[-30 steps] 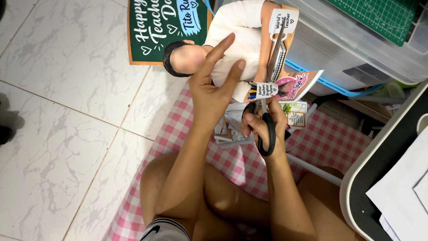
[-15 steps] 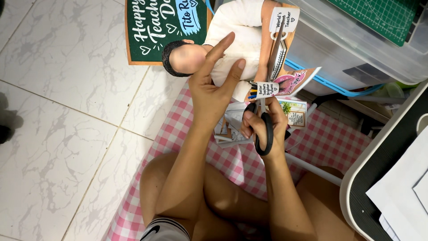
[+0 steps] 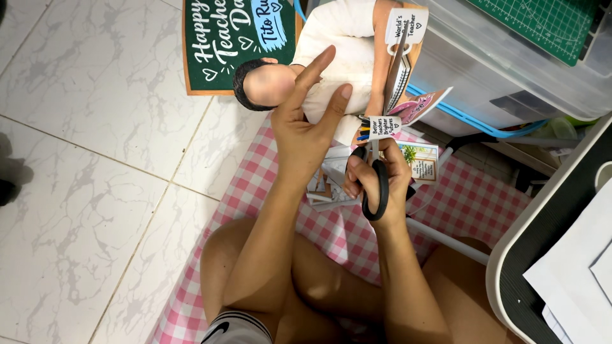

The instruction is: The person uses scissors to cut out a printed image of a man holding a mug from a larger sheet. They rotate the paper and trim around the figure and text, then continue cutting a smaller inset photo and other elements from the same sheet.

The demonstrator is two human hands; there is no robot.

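Scissors with black loop handles sit in the right hand, fingers closed through the loops, the blades pointing up toward a small white paper pencil cup with coloured pencil tips at its side. The left hand is spread, thumb and forefinger splayed, resting against a paper cut-out figure in a cream shirt with dark hair; whether it pinches the figure cannot be told. The figure lies over a green chalkboard-style sign. Beneath both hands spreads a pink checked cloth on white marbled floor tiles.
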